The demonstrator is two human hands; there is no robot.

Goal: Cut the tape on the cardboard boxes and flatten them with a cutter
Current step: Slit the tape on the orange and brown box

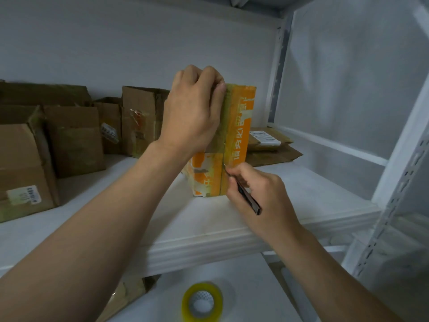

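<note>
Cardboard box [240, 126], bound in orange printed tape, stands upright on the white shelf [232, 219] at mid-view. Nearest, at 6 o'clock, a tape roll [185, 300] lies on a white surface below the shelf. At 4 o'clock from the box, the right hand [262, 198] grips a dark cutter [247, 197], its tip against the box's lower front edge. The left hand [192, 112] curls over the box's top corner, hiding much of its left face. Farther back at 9 o'clock, brown boxes [25, 163] crowd the shelf; at 3 o'clock lies flattened cardboard [271, 154].
</note>
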